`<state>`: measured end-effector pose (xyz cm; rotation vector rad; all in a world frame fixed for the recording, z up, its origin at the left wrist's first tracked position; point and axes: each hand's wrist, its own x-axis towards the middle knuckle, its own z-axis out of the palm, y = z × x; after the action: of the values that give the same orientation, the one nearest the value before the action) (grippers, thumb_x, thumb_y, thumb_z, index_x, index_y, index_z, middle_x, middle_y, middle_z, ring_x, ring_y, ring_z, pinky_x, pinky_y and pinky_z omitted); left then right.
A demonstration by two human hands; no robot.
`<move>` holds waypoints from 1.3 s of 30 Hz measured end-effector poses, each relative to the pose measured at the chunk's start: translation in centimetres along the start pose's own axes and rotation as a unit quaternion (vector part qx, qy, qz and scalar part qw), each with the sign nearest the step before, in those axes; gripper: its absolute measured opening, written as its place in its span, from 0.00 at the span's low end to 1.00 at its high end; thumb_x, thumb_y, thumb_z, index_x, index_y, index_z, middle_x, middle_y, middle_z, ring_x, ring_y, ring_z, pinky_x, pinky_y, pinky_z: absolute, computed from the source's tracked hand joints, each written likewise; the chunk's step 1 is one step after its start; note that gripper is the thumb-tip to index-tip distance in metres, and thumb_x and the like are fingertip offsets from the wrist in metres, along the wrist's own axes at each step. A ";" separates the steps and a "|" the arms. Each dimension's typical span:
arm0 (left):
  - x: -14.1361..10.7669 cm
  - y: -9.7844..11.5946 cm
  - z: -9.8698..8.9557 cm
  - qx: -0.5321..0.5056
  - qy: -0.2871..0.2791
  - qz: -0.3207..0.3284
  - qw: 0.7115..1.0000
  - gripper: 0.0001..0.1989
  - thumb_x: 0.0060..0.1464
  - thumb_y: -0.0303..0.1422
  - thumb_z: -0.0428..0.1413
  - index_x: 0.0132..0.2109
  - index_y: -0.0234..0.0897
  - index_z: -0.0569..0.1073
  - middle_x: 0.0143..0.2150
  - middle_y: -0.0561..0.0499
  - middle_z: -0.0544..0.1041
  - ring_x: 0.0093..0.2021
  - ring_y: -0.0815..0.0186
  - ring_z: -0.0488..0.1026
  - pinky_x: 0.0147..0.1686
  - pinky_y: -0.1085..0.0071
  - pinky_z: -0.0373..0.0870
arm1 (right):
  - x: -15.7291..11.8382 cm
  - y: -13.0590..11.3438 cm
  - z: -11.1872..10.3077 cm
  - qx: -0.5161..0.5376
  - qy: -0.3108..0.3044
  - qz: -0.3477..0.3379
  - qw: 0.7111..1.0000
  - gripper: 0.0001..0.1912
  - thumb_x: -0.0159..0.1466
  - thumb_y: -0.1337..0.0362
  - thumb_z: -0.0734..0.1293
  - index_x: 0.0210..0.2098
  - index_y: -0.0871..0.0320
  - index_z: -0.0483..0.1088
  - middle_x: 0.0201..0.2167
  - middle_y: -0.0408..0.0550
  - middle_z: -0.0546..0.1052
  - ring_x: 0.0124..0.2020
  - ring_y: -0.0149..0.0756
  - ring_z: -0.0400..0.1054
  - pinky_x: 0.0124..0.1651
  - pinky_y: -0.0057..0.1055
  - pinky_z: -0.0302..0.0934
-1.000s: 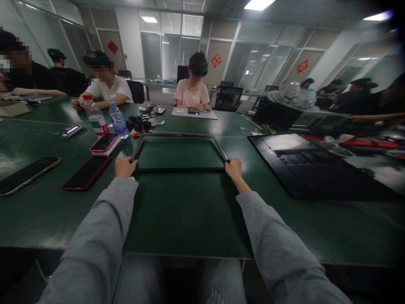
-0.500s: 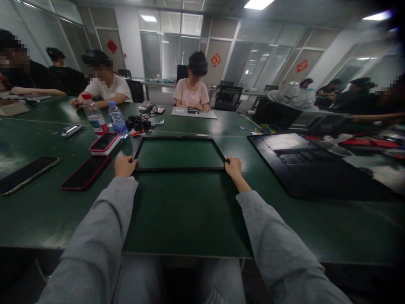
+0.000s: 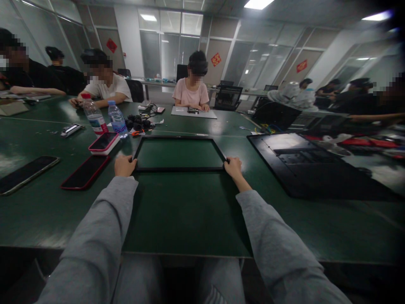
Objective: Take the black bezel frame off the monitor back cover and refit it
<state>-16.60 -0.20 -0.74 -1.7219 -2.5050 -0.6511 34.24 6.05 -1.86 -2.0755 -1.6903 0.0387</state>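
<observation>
A thin black rectangular frame [image 3: 180, 169], like a screen bezel, is in front of me, and the green table shows through its opening. My left hand [image 3: 125, 165] grips its left side near the front corner, thumb on top. On the opposite side my right hand [image 3: 233, 166] is closed round the right edge, also near the front corner. The fingers under the frame are hidden. Whether the frame touches the table or is held just above it, I cannot tell.
Left of the frame lie a red-edged phone [image 3: 85, 172], a pink-rimmed phone [image 3: 104, 142] on a white box, and another phone [image 3: 27, 174]. Two bottles [image 3: 117, 120] stand behind them. A large black panel [image 3: 303, 166] lies at right. A co-worker [image 3: 191, 90] sits across the green table [image 3: 190, 215].
</observation>
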 end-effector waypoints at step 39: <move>-2.3 3.5 -3.1 -0.176 0.221 0.044 0.958 0.24 0.68 0.39 0.43 0.66 0.34 0.60 0.61 0.36 0.68 0.59 0.53 0.71 0.58 0.59 0.66 | -1.7 -2.2 -2.9 0.202 0.207 -0.045 0.956 0.27 0.71 0.64 0.50 0.68 0.61 0.54 0.57 0.60 0.71 0.57 0.42 0.66 0.60 0.41 0.59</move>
<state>-13.21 -2.30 2.58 -1.5395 -2.0841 -1.3665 32.64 3.80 1.05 -1.5725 -1.3812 -0.0712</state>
